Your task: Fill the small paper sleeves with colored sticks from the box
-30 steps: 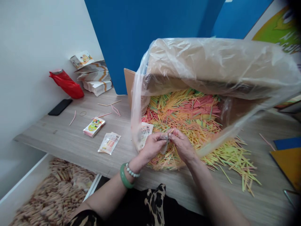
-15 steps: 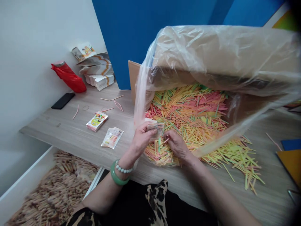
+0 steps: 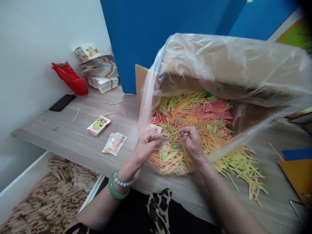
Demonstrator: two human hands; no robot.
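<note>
My left hand (image 3: pixel 143 148) is closed on a small clear plastic packet (image 3: pixel 163 139) with printing on it, held at the front of a pile of short coloured straws (image 3: pixel 209 110). A white printed piece (image 3: pixel 156 128) shows just behind its fingers. My right hand (image 3: pixel 194 144) is pinched over the pile, apart from the packet. Pinkish straw ends (image 3: pixel 187 131) show at its fingertips; how many it holds I cannot tell. The pile lies in a clear plastic liner (image 3: pixel 148 97) of a cardboard box (image 3: pixel 140 81) tipped on its side.
Left on the table lie a filled packet (image 3: pixel 114 144), a stack of printed cards (image 3: pixel 98 125), a black phone (image 3: pixel 62 102), a red bag (image 3: pixel 70 78) and stacked flat cartons (image 3: pixel 102 84). Loose straws (image 3: pixel 253 182) spill rightward. Below left, a white bin (image 3: pixel 26 174) holds many bundles.
My right hand has moved away from the packet, rightward and slightly up over the straws. My left hand still holds the packet, which now tilts flatter. The view has shifted slightly.
</note>
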